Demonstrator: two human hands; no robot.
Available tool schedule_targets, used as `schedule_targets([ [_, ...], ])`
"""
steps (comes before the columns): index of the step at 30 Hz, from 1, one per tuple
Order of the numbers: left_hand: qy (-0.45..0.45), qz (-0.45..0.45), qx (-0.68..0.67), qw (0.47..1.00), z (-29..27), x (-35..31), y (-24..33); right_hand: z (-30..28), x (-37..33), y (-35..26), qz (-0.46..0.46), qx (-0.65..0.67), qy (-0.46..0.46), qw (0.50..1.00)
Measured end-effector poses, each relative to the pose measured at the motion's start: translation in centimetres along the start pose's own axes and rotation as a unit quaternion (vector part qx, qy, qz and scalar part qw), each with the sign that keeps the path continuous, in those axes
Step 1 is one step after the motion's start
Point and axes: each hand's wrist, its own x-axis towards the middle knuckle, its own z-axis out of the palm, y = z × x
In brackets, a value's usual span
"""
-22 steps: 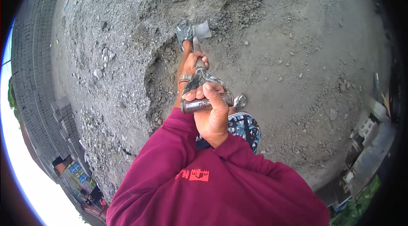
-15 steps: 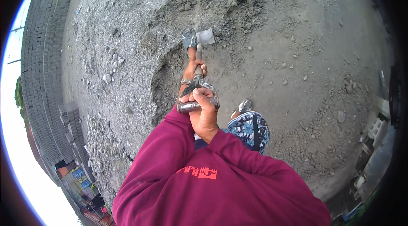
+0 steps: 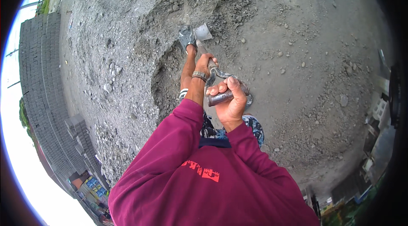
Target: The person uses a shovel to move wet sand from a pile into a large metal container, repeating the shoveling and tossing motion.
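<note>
A shovel (image 3: 202, 48) slants away from me, with its pale metal blade against the ground beside my left shoe (image 3: 187, 36). My left hand (image 3: 206, 64), with a band on its wrist, is wrapped round the shaft just below the forked handle. Closer to me, my right hand (image 3: 231, 101) is closed round the crosswise grip at the top, its thumb uppermost. Loose grey gravel (image 3: 170, 56) lies about the blade, cut into a low, dark edge on the left. My right foot is mostly hidden behind the handle and my right hand.
The gravel heap spreads over the left and far ground. On the right is packed grey dirt (image 3: 297, 77) with scattered stones. Stacked grey blocks (image 3: 38, 81) form a long wall at far left. Pale hollow blocks (image 3: 379, 109) and debris stand along the right edge.
Both hands and the shovel's handle have swung right, so the shaft leans more. The blade stays near the same spot beside my left shoe. Both hands keep their grip.
</note>
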Motion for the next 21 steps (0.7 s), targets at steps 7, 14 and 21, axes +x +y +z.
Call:
schedule_targets([
  [7,0.088,-0.034,0.021,0.995,6.3,4.5,-0.5,2.2,5.3,-6.0,-0.077,0.047,0.079,0.993],
  [14,0.126,0.036,0.034,0.991,6.7,6.8,0.8,1.0,9.5,-5.5,-0.09,0.073,0.099,0.988],
  [21,0.068,0.006,0.006,0.998,5.2,5.5,4.3,5.0,8.2,-2.6,-0.045,0.055,0.081,0.994],
])
